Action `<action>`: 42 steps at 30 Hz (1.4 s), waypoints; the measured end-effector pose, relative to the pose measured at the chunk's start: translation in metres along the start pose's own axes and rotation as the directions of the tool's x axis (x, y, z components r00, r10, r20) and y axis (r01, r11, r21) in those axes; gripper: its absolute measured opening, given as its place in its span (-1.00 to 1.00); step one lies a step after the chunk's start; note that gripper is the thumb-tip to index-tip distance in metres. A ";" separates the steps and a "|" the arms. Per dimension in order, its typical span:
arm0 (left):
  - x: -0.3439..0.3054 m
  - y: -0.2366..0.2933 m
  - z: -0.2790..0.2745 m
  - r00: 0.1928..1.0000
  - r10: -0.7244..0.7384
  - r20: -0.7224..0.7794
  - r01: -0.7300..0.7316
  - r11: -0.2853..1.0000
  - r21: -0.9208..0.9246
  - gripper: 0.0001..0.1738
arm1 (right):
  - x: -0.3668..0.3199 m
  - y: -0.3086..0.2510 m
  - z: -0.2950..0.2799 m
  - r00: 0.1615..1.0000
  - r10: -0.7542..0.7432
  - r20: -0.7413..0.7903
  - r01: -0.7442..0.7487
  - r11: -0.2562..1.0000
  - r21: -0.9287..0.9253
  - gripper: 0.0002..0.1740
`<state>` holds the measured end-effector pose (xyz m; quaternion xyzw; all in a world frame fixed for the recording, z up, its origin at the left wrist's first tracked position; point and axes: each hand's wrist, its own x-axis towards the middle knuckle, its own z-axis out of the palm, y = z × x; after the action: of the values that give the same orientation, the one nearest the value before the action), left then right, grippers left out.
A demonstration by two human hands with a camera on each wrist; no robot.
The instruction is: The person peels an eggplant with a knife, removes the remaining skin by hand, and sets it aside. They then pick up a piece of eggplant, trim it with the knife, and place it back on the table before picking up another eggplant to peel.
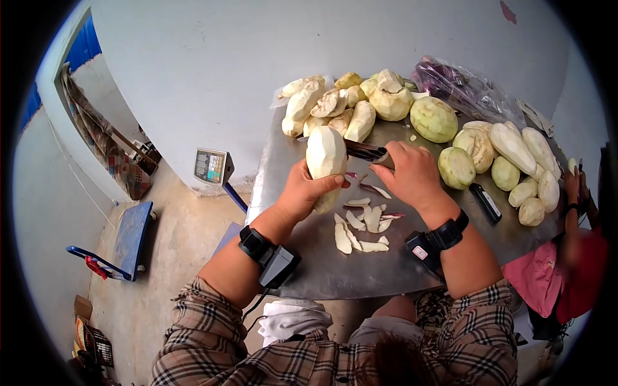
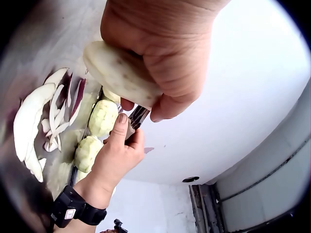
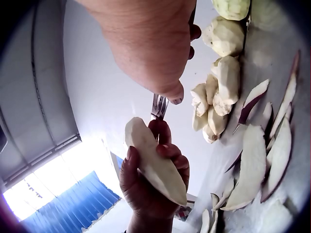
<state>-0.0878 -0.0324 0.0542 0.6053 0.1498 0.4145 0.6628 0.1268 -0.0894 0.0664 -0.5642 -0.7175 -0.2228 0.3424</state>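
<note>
My left hand (image 1: 297, 193) grips a pale peeled eggplant (image 1: 326, 154), upright over the table, thumb across its lower part. In the right wrist view the fingers wrap around the same eggplant (image 3: 155, 160). The right hand (image 1: 415, 175) holds a peeler (image 1: 365, 152) by its handle, its metal end close beside the eggplant's upper side. In the left wrist view the right hand's thumb (image 2: 119, 131) lies along the handle. Below both hands, several peel strips (image 1: 370, 219), white inside with purple skin, are scattered on the metal table (image 1: 309, 273).
Peeled eggplants (image 1: 302, 103) are heaped at the table's back left, with more (image 1: 512, 148) at the right. Behind them lies a clear bag (image 1: 460, 87) of purple eggplants. A black object (image 1: 485, 203) is near the right pile. Another person's arm (image 1: 571, 193) shows at far right.
</note>
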 end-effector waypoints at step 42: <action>-0.002 0.007 0.006 0.999 -0.017 0.030 0.017 1.000 -0.019 -0.22 | 0.000 -0.003 -0.006 1.000 0.020 0.014 -0.020 0.999 -0.048 -0.65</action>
<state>-0.0874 -0.0390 0.0611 0.6036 0.1410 0.4011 0.6744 0.1253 -0.0939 0.0706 -0.5809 -0.7088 -0.2324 0.3260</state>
